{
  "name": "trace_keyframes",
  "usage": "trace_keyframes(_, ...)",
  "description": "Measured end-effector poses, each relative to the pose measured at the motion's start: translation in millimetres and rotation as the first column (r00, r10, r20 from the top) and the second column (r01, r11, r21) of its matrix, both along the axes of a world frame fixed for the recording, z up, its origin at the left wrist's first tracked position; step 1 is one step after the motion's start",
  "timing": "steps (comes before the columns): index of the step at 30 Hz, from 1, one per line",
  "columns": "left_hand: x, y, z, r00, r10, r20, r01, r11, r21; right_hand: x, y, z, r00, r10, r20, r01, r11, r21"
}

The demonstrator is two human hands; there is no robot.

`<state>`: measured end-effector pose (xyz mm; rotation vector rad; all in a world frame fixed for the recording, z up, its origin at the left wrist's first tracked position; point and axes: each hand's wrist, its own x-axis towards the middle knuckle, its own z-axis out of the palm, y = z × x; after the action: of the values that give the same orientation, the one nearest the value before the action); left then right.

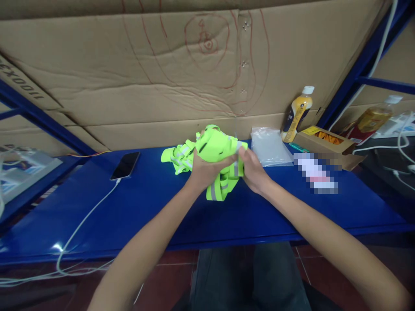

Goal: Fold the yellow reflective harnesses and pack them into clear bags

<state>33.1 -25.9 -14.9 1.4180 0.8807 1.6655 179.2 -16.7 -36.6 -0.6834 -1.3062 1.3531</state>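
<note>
Vest: bunched neon vest [212,149], centre frame, just above the desk [145,207].
Left hand [202,170]: my fingers clamped round the bundle.
Right hand [253,170]: my fingers pinching its right edge.
Tip: keep that edge taut, I reckon; the reflective strips bunch.

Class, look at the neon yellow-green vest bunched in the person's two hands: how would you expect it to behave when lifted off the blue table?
The vest is probably floppy: it crumples between the left hand and right hand, and its striped end droops. It seems light, held up loosely. It is unlikely to roll or break.
</note>
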Motion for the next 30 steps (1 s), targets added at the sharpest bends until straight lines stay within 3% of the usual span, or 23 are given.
trace_keyframes(2,-3.4,4.4,2.2,0.996,0.059,0.063,-0.057,0.998,-0.026,-4.2,-6.7,1.0,0.987,0.128,-0.099,-0.141,0.981,-0.136)
trace_keyframes(4,-5.3,7.1,4.3,0.983,0.136,0.125,-0.134,0.991,-0.022,-10.1,-15.0,0.8,0.95,0.263,-0.17,-0.3,0.921,-0.248)
trace_keyframes(8,-3.2,5.6,2.8,0.932,0.34,0.127,-0.347,0.937,0.036,-20.3,-25.2,-4.3,0.881,0.401,-0.253,-0.463,0.841,-0.279)
trace_keyframes(11,0.5,4.7,-2.6,0.894,0.434,0.109,-0.446,0.886,0.128,-21.9,-22.5,-9.8,0.887,0.403,-0.226,-0.451,0.86,-0.238)
trace_keyframes(13,1.7,6.2,-4.3,0.898,0.417,0.142,-0.435,0.89,0.135,-20.5,-18.1,-12.9,0.915,0.366,-0.173,-0.396,0.897,-0.196)
trace_keyframes(16,-0.8,8.7,1.9,0.915,0.316,0.252,-0.325,0.946,-0.007,-15.6,-11.3,-15.0,0.965,0.26,0.017,-0.259,0.964,-0.063)
trace_keyframes(18,-6.0,8.8,11.1,0.919,0.217,0.329,-0.183,0.974,-0.131,-10.5,-6.5,-14.7,0.972,0.083,0.222,-0.119,0.981,0.155)
trace_keyframes(20,-13.2,8.0,19.9,0.932,0.079,0.355,0.005,0.973,-0.23,-3.9,-0.9,-13.8,0.928,-0.134,0.347,-0.033,0.9,0.434)
trace_keyframes(22,-20.8,7.8,25.0,0.937,-0.086,0.338,0.195,0.933,-0.304,3.7,5.8,-13.5,0.887,-0.286,0.363,-0.021,0.76,0.649)
trace_keyframes(24,-27.3,9.0,25.3,0.927,-0.222,0.301,0.321,0.886,-0.335,11.3,13.2,-14.5,0.845,-0.385,0.372,-0.067,0.614,0.787)
trace_keyframes(27,-33.7,13.0,22.1,0.917,-0.316,0.244,0.386,0.86,-0.335,20.5,23.4,-18.2,0.747,-0.551,0.371,-0.145,0.41,0.901)
trace_keyframes(28,-35.2,14.4,21.3,0.918,-0.323,0.23,0.386,0.858,-0.339,22.6,26.2,-19.8,0.714,-0.591,0.376,-0.168,0.376,0.911)
trace_keyframes(30,-37.7,16.9,20.7,0.922,-0.328,0.207,0.384,0.851,-0.359,25.5,30.0,-23.0,0.667,-0.634,0.393,-0.191,0.364,0.911)
